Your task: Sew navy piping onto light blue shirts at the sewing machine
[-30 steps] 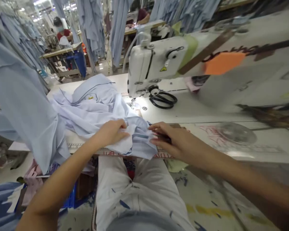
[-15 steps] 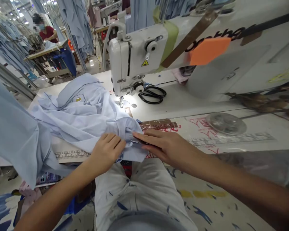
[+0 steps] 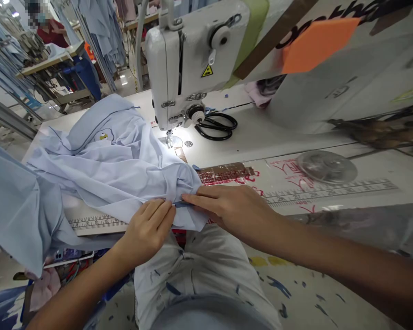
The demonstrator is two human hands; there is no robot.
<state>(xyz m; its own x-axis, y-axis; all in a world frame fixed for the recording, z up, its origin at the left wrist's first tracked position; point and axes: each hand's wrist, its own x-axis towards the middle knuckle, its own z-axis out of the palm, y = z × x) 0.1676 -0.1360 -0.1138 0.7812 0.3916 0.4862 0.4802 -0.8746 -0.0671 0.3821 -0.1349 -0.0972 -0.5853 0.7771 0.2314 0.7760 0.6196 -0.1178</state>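
Observation:
A light blue garment [image 3: 124, 169] lies bunched on the sewing machine table, with a dark-lined edge and a small yellow motif at its far left part. My left hand [image 3: 149, 229] is closed on its near edge, fingertips pinching the cloth. Opposite it, my right hand [image 3: 230, 205] presses and grips the same edge, its fingers close to the left fingertips. Between the two hands a narrow dark blue strip [image 3: 181, 204] shows on the cloth. The right thumb and whatever lies under that palm are hidden.
Beyond the cloth stands a white sewing machine [image 3: 199, 64] with its needle area lit. Black-handled scissors [image 3: 216, 127] lie behind the needle. A clear round dish [image 3: 326, 166] and a printed ruler [image 3: 333, 191] are at the right. A person [image 3: 53, 34] sits at a far table.
My right fingertips have moved left, nearer my left hand, and lie flatter on the cloth. A shiny thin metal piece seen by the right fingers earlier no longer shows. The view has shifted slightly.

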